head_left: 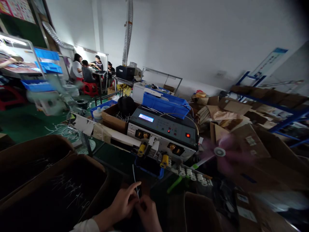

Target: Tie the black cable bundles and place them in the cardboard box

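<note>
Bottom centre, closest to me: left hand (123,204), white sleeve (87,226) at the wrist, and right hand (149,215), pressed together knuckle to knuckle. Both sets of fingers clenched on a thin white wire (134,175): left thumb and forefinger pinch it, right fingers curl shut around its lower end. Wire stands up out of the grip, tilted slightly toward upper left, its free tip ending just below the front of the grey machine (166,133). Machine sits mid-frame on the tabletop (116,138); small display (146,118) lit pale blue, red lamp (187,135) glowing at the right of its panel, yellow knobs (141,149) on the front face. Row of small white rollers (194,176) just below and right of the machine, green handle (175,184) beside them. Lower left: open cardboard boxes (72,167), dark inside, loose white wire pieces (70,193) lying in the nearer one. Behind the machine, blue bins (164,105). Right of centre, a blurred pinkish fan (220,151) with a white hub, in front of a heap of cardboard cartons (241,116) and blue racking (289,116). Upper left, well apart from all this, several people (87,69) seated under a bright lamp.
</note>
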Demonstrator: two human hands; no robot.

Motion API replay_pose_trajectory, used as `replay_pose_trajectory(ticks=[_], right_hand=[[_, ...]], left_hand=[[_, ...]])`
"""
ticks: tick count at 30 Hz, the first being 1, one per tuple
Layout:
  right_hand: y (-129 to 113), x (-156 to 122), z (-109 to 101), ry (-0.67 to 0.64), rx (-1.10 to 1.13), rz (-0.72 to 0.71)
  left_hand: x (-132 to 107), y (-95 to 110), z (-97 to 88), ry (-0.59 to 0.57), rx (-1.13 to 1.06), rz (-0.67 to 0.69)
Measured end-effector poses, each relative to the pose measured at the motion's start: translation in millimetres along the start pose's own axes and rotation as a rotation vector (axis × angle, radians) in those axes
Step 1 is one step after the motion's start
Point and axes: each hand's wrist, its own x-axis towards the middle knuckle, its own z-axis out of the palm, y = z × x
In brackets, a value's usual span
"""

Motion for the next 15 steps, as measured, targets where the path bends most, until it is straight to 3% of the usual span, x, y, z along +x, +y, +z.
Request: replay_pose_trajectory(ticks=[4, 6, 9, 11, 13, 15], right_hand=[[-3.4, 1.7, -11.7, -0.023, 0.062, 0.010], [-1.9, 2.9, -17.9, -0.082, 0.142, 0.073], [4.4, 3.7, -23.9, -0.197, 0.281, 0.154], [8.9, 3.1, -25.7, -0.204, 0.321, 0.159], [11.7, 1.5, -26.9, -0.174, 0.322, 0.164], [12.1, -0.4, -28.2, -0.149, 0.317, 0.179]], left_hand=[[-2.3, -3.7, 16.6, 0.224, -0.281, -0.197], [-8.1, -3.3, 23.3, 0.244, -0.273, -0.225], [-18.7, -0.8, 26.2, 0.112, -0.114, -0.095], [-21.9, 1.1, 23.7, -0.016, -0.015, -0.030], [-20.0, 1.9, 20.7, -0.089, -0.018, -0.067], [-14.5, 1.1, 19.7, -0.086, -0.069, -0.136]])
